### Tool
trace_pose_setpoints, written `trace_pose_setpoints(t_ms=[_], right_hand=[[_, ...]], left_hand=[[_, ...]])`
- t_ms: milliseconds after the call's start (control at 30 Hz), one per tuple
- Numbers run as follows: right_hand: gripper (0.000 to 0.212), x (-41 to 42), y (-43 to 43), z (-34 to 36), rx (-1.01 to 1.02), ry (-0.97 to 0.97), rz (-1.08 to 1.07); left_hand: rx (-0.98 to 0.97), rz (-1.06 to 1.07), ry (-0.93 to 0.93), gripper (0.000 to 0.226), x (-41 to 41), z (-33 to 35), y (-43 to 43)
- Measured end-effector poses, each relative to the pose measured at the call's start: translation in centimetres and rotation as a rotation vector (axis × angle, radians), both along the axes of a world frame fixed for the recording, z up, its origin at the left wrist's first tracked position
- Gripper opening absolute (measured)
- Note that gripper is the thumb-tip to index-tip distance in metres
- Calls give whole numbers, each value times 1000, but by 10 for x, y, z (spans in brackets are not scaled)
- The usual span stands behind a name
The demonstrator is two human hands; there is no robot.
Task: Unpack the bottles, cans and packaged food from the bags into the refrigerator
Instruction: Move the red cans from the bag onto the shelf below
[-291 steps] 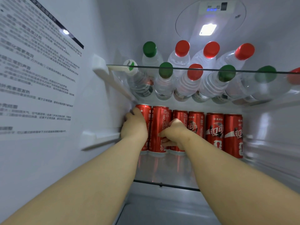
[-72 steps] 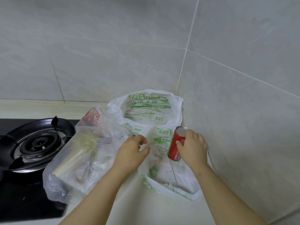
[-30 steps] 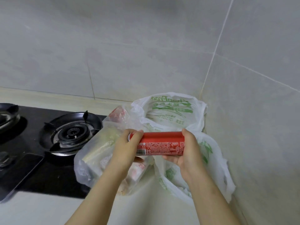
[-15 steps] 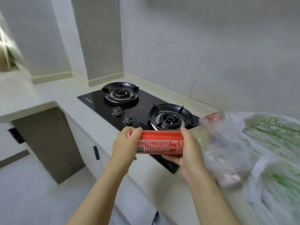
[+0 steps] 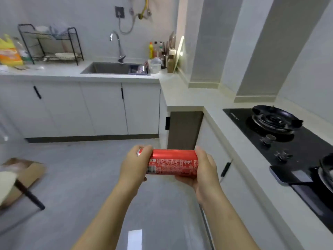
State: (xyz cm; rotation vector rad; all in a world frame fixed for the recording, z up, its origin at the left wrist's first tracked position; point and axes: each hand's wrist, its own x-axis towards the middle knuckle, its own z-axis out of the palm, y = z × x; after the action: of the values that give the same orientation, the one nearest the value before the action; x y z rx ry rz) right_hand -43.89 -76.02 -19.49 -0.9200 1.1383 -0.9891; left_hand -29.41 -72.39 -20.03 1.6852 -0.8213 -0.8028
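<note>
A slim red can [image 5: 173,164] lies sideways in front of me, held at both ends above the grey floor. My left hand [image 5: 134,164] grips its top end, fingers curled over the rim. My right hand [image 5: 205,173] cups the bottom end from below with the thumb on top. Neither the bags nor the refrigerator are in view.
A white counter [image 5: 182,94] runs along the right with a black gas hob [image 5: 281,139] and a phone [image 5: 290,176] lying on it. At the back are a sink [image 5: 111,68], a tap, a dish rack [image 5: 52,44] and bottles. A cardboard box [image 5: 23,175] sits on the floor at left.
The view has swung left, away from the bags and the counter corner, to the open kitchen floor. Both hands keep the same hold on the sideways can.
</note>
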Motion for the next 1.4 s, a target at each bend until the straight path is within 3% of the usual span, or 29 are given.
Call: trace_pose_setpoints(t_ms=[100,233,467,567,700,933,1233,1400], right_hand=[[22,62,19,0,9,-4,156],[21,131,52,0,11,-38,365],[22,211,112,5,15,-135,744],[30,232,132,7,-6,-173,927],[61,252,152,15,-28,-249,1148],[70,279,185,14,-165,-331,1512],[31,311,271,27,-327,-324,1852],[29,329,341,41,-387,-383,1788]], left_hand=[[15,148,-11,30,54,3,43],[9,354,-33,21,107,6,101],[2,747,12,25,152,16,195],[-42,903,104,25,154,21,226],[-149,1111,283,23,150,28,253],[-223,1373,422,30,148,29,294],[-191,1569,399,26,158,33,379],[-103,1641,209,25,179,48,442]])
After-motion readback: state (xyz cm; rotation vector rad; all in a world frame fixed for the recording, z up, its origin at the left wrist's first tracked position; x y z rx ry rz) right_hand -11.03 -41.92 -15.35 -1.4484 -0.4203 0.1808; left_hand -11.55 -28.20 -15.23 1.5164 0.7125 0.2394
